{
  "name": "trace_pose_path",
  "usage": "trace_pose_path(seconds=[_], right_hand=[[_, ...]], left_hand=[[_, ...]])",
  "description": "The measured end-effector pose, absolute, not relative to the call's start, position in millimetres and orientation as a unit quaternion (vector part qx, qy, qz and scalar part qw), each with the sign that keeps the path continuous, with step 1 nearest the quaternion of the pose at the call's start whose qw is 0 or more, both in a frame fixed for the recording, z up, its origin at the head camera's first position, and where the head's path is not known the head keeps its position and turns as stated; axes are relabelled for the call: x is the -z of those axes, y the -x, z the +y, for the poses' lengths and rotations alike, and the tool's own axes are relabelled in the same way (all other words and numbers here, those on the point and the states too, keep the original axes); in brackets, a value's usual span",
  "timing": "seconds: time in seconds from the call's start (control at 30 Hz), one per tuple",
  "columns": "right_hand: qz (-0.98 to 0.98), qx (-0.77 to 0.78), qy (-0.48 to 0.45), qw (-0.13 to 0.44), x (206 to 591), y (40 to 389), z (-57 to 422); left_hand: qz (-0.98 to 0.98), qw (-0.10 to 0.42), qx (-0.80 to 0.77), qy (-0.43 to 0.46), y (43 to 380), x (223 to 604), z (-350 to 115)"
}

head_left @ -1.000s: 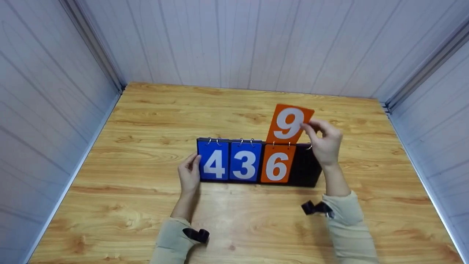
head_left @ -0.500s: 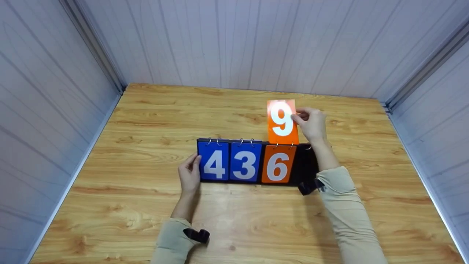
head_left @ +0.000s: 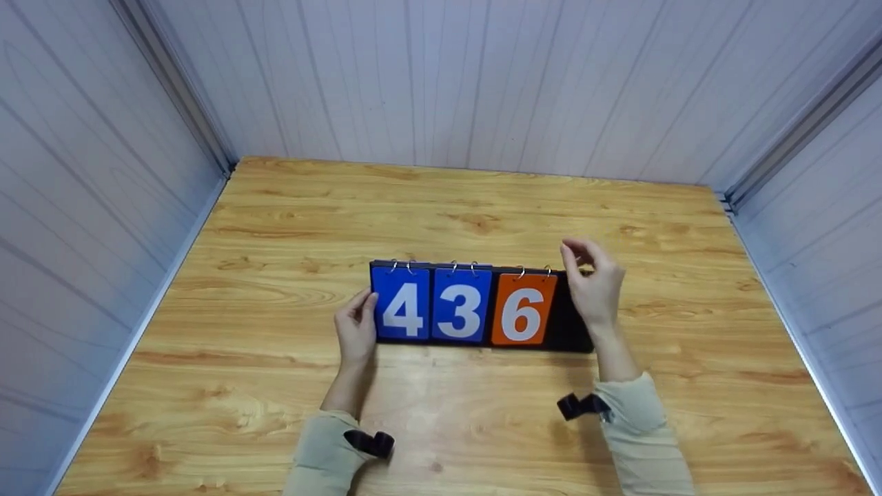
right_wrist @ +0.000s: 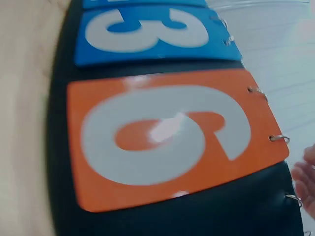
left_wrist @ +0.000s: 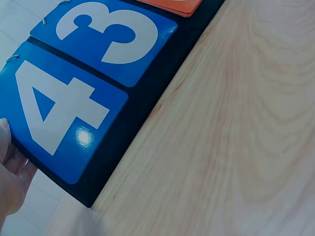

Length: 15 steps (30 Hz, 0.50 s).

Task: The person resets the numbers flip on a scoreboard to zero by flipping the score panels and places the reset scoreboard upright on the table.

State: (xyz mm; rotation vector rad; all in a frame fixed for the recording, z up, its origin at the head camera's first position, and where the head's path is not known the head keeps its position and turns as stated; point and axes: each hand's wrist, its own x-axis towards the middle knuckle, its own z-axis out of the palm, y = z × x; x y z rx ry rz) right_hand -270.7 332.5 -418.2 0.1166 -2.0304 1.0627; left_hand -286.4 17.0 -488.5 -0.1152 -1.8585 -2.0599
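Head view, centre: number board (head_left: pixel 570 332) shows blue 4 (head_left: pixel 402 303), blue 3 (head_left: pixel 461 305), orange 6 (head_left: pixel 524 310), right end bare; left hand (head_left: pixel 355 331) pinches it, loosely curved right hand (head_left: pixel 597 289) visibly empty.

Black flip scoreboard (head_left: pixel 566 332) on wooden table (head_left: pixel 475 413), blue 4 card (head_left: pixel 402 303) leftmost, then blue 3 (head_left: pixel 460 304), orange 6 (head_left: pixel 521 310)
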Motion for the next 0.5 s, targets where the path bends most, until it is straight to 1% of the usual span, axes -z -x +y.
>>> trace_pose_path(seconds=[0.1, 0.2, 0.23, 0.27, 0.33, 0.47, 0.5], right_hand=[[-0.778, -0.434, -0.042, 0.452, 422, 252, 322], [-0.74, -0.448, -0.027, 0.5, 436, 239, 314], [-0.73, -0.458, -0.02, 0.506, 442, 236, 312], [-0.713, -0.481, -0.019, 0.51, 460, 237, 316], [-0.703, -0.505, 0.004, 0.5, 478, 234, 316], [-0.717, -0.527, 0.057, 0.454, 500, 226, 308], [-0.73, -0.511, 0.078, 0.447, 494, 220, 301]], left_hand=[[-0.657, 0.18, 0.731, 0.036, 286, 489, 18], [-0.658, 0.179, 0.731, 0.031, 286, 488, 18], [-0.658, 0.18, 0.731, 0.031, 286, 488, 18], [-0.66, 0.182, 0.729, 0.034, 285, 488, 18], [-0.66, 0.181, 0.729, 0.033, 285, 488, 18], [-0.66, 0.183, 0.728, 0.031, 286, 489, 18], [-0.659, 0.181, 0.729, 0.028, 286, 489, 18]])
